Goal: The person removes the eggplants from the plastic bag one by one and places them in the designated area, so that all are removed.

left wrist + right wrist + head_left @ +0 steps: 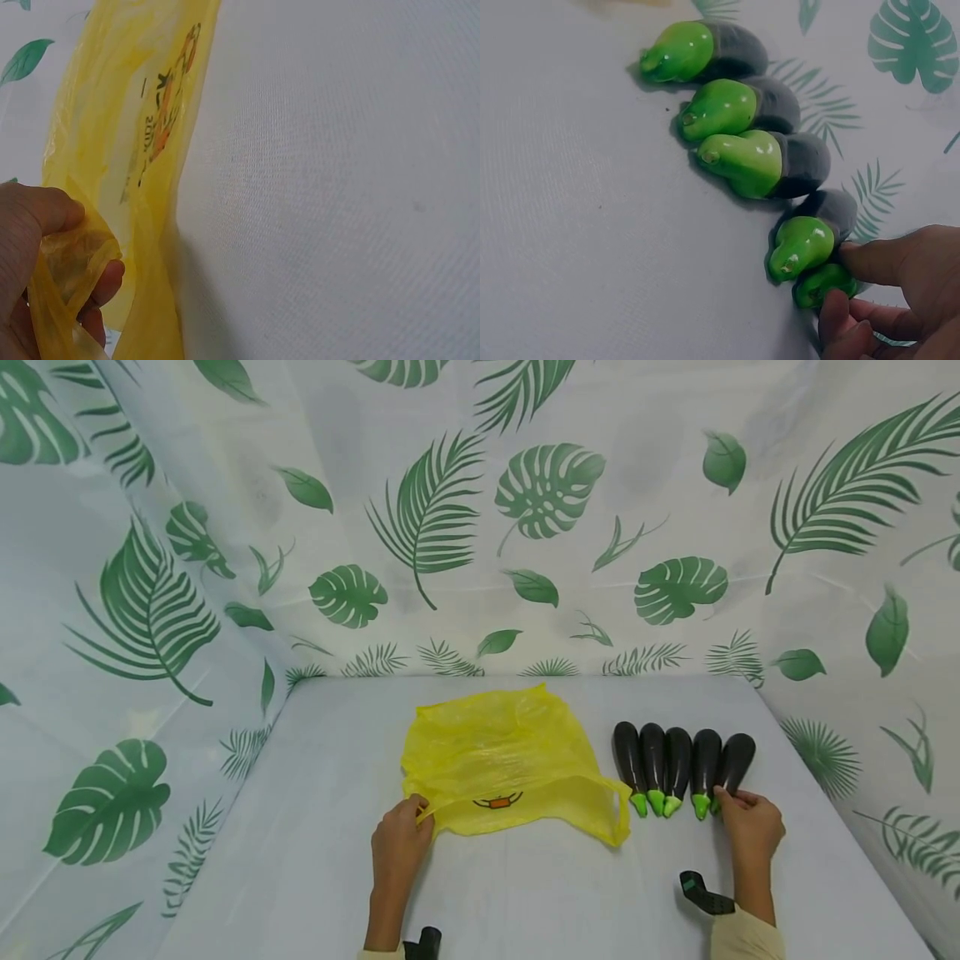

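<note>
A yellow plastic bag [510,743] lies flat in the middle of the table, its printed side partly showing. My left hand [401,843] holds the bag's left handle; in the left wrist view, thumb and fingers pinch the thin yellow handle [82,259]. Several dark eggplants with green caps stand side by side in a row to the right of the bag. At the row's right end my right hand [756,831] pinches the last eggplant [738,758] near its cap. In the right wrist view, thumb and fingers are on either side of that green cap [826,283].
The neighbouring eggplant [706,764] sits close against the held one. The bag's right handle [621,814] lies near the leftmost eggplant [628,756]. A white cloth covers the table [315,827], with a leaf-patterned curtain [450,552] behind it. Dark devices sit on both wrists.
</note>
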Demonstrator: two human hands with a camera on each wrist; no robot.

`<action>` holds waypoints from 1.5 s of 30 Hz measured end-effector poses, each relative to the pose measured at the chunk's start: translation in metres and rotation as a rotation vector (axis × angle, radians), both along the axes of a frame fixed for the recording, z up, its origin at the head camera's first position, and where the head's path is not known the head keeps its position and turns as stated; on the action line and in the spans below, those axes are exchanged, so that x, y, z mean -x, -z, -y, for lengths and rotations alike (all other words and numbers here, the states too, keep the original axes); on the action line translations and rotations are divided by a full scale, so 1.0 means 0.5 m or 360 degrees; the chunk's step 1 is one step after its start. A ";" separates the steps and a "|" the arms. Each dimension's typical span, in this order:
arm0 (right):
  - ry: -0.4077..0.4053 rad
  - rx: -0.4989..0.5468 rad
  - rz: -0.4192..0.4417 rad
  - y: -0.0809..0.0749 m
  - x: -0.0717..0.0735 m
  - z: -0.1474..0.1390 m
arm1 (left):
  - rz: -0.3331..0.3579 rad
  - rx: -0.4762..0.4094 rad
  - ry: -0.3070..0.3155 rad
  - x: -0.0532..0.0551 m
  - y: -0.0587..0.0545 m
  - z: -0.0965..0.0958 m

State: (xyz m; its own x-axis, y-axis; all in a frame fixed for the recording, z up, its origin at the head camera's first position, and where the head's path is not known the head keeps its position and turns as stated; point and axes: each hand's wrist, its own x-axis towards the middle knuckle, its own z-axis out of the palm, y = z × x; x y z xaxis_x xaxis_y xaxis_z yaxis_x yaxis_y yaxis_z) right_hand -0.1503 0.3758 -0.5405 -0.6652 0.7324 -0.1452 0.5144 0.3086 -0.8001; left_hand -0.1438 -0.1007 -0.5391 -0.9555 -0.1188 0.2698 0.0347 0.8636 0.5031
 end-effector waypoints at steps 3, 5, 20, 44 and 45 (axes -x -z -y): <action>-0.0014 0.0020 -0.0006 -0.001 -0.004 0.000 | -0.0017 -0.0007 0.0003 -0.001 -0.001 0.000; -0.0022 0.0024 -0.0009 0.001 -0.006 -0.001 | -0.0024 -0.0009 0.0004 -0.002 0.000 -0.001; -0.0057 0.0027 0.0039 0.006 -0.012 -0.006 | -0.0011 -0.0002 -0.0009 -0.006 0.000 -0.004; 0.0099 -0.0234 -0.0140 -0.020 -0.042 0.022 | -0.0143 0.0122 0.0008 -0.008 -0.005 -0.003; 0.0097 -0.0262 -0.0179 -0.025 -0.044 0.030 | -0.0166 0.0148 0.0008 -0.009 -0.006 -0.003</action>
